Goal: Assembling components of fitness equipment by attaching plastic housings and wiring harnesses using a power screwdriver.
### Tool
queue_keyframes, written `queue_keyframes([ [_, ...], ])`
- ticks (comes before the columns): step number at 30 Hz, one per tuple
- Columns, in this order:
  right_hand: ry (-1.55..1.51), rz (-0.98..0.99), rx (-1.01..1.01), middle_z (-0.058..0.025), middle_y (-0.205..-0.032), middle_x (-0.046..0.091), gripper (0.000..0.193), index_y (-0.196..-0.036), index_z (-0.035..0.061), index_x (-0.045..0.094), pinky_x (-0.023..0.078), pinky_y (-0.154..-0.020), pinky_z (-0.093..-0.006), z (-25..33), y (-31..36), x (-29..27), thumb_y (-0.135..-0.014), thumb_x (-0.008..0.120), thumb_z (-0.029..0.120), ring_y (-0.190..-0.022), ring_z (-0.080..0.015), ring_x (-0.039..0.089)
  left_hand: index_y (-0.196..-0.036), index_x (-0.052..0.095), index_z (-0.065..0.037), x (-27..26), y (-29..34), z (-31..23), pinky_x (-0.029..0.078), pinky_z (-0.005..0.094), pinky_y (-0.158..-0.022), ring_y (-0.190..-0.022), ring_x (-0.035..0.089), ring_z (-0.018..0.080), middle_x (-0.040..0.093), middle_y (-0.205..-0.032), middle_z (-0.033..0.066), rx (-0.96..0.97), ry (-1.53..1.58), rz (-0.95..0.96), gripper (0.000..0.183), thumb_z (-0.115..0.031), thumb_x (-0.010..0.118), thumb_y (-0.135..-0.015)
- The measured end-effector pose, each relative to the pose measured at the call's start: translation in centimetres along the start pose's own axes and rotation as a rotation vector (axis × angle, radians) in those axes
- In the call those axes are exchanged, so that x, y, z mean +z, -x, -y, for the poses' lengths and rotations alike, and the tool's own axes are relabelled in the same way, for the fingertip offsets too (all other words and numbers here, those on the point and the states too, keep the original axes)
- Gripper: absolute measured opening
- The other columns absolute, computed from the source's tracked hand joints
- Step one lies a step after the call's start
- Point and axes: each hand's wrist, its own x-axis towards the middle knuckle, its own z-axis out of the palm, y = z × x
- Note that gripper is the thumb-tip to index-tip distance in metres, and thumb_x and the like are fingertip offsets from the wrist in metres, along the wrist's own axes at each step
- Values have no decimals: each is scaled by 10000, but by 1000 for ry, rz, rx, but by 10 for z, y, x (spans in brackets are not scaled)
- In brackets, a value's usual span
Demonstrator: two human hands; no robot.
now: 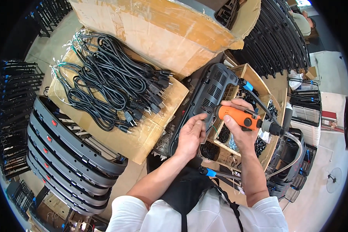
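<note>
My right hand is wrapped round an orange air screwdriver, which lies sideways with a clear hose running from its rear end. The tool's front end is against or just above a long black plastic housing with vent slots. My left hand rests at the housing's near part, fingers curled in toward the thumb beside the tool's front end. Whatever those fingers pinch is too small or hidden to name. A thin greenish wire shows close to the tool.
Bundled black power cords lie on a cardboard box at left. A wooden tray with compartments of small dark parts stands at right. Stacked grey curved covers fill the lower left. A large carton stands behind, near black frames.
</note>
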Motion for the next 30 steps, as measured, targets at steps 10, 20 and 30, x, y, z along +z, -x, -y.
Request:
queue_keyframes([
  [10, -60, 126, -24, -149, -1230, 720, 479, -1312, 8, 587, 556, -1014, -359, -8, -17, -8, -883, 800, 26, -1143, -213, 688, -1293, 680, -75, -24, 16, -33, 589, 446, -753, -853, 745, 344, 763, -961, 166, 557, -1700, -366, 423, -355, 703, -976],
  [20, -20, 207, -81, -141, -1224, 723, 453, -1283, -1, 607, 550, -1024, -366, -16, -28, -15, -877, 802, 42, -1143, -211, 686, -1222, 742, -85, -43, 25, -11, 581, 443, -734, -838, 738, 333, 751, -901, 151, 565, -1748, -476, 413, -390, 731, -944],
  [30, -14, 195, -61, -159, -1218, 729, 466, -1284, -12, 602, 553, -1029, -380, -21, -29, -7, -874, 811, 66, -1136, -229, 693, -1164, 785, -106, -56, 17, 2, 580, 431, -646, -715, 722, 312, 724, -813, 118, 753, -1707, -538, 347, -378, 722, -959],
])
